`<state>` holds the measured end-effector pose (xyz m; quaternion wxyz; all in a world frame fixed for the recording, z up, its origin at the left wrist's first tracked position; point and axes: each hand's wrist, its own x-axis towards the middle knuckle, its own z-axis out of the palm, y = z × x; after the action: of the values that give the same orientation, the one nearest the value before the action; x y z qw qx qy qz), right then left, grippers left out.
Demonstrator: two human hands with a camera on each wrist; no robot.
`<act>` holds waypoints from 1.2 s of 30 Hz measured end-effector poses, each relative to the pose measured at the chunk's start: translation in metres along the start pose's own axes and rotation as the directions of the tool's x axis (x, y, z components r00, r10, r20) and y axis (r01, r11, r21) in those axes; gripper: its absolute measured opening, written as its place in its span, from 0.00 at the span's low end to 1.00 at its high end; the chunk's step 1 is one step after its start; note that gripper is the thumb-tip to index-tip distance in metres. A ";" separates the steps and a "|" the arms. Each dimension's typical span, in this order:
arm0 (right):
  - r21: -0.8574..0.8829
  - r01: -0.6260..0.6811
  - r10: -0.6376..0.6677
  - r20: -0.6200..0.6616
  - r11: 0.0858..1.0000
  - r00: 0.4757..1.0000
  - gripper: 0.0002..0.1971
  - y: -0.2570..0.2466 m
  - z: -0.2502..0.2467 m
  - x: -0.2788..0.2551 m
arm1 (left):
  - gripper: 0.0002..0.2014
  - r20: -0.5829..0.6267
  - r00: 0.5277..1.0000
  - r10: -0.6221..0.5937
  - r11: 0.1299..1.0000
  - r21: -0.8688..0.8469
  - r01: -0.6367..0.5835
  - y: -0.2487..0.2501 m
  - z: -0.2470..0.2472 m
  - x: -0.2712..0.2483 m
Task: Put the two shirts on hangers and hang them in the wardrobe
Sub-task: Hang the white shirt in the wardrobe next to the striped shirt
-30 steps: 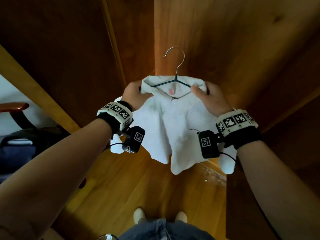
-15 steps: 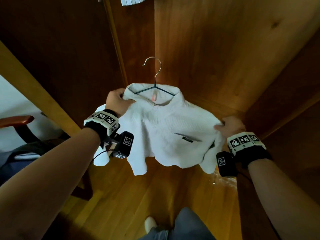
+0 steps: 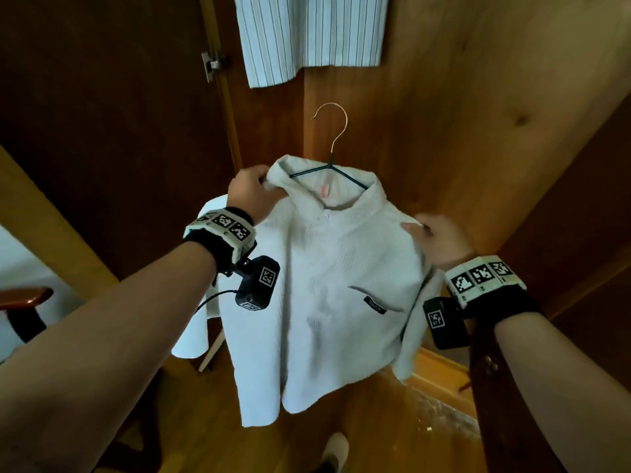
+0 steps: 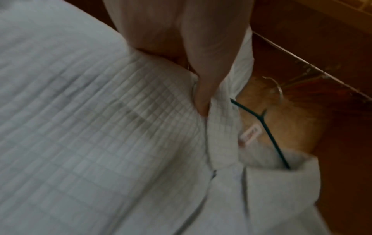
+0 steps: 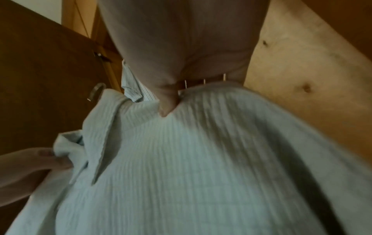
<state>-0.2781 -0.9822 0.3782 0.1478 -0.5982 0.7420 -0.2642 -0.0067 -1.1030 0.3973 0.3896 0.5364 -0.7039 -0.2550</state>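
Dim, warm indoor light; both wrist views motion-blurred, head view bowed at edges.

white shirt, dark green hanger (silver hook), blue-striped shirt

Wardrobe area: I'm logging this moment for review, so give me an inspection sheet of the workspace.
Surface: wooden floor, pale debris by the wardrobe sill.
Job's things: white shirt on a wire hanger, hook free; striped shirt hangs above.
Clutter: dark bag at left edge.
Grippers: left hand grips the collar; right hand pinches the shoulder.
Cables: black cable from left wrist camera.
Surroundings: wardrobe door with hinge, wooden panels.
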 end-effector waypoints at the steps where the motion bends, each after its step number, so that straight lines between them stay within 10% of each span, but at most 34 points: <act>1: 0.058 0.014 -0.012 -0.042 0.998 0.999 0.18 -0.004 -0.012 0.013 | 0.12 -0.025 1.000 0.009 0.998 0.062 -0.007 0.008 0.004 0.016; 6: 0.234 0.009 0.027 -0.149 0.972 0.988 0.17 -0.020 -0.071 0.069 | 0.31 -0.039 0.999 -0.016 0.955 0.295 0.027 0.053 0.026 0.082; 14: 0.572 -0.035 0.198 -0.225 0.819 0.954 0.17 -0.041 -0.158 0.147 | 0.16 0.345 0.933 0.097 0.946 0.260 -0.194 0.161 0.057 0.171; 20: 0.493 0.068 0.164 -0.410 0.867 0.897 0.14 -0.081 -0.216 0.195 | 0.15 0.464 0.846 0.261 0.965 -0.149 -0.216 0.225 0.065 0.222; 36: 0.264 0.233 0.108 -0.845 0.936 0.524 0.10 -0.232 -0.292 0.359 | 0.13 0.388 0.691 0.611 0.756 -0.546 -0.362 0.325 -0.007 0.419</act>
<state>-0.3328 -1.2996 0.7837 -0.1392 -0.3844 0.6384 -0.6521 -0.2326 -1.4068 0.7686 0.3349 0.1297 -0.8293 -0.4280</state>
